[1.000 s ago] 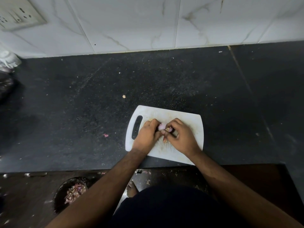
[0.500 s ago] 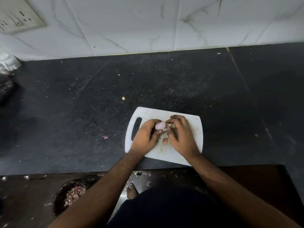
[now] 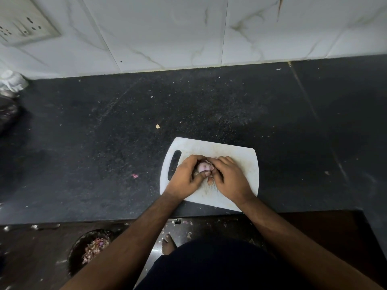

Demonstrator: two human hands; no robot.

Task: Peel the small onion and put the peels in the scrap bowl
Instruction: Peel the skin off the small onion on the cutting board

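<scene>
A small pale-pink onion (image 3: 203, 167) is cupped in my left hand (image 3: 186, 177) above the white cutting board (image 3: 240, 158). My right hand (image 3: 229, 177) presses against it from the right, fingertips on its top edge. A brownish peel scrap (image 3: 210, 181) lies on the board between my hands. The dark scrap bowl (image 3: 76, 254) with pink peels stands on the floor at the lower left, partly hidden by my left forearm.
The board lies near the front edge of a dark speckled counter (image 3: 104, 153). Loose peel bits lie on the counter (image 3: 134, 175). A white tiled wall runs behind, with a socket plate (image 3: 23, 28) at the upper left. Bags (image 3: 8, 97) sit at the far left.
Both hands have closed in tighter around the onion and turned it. A peel scrap has dropped onto the board between them.
</scene>
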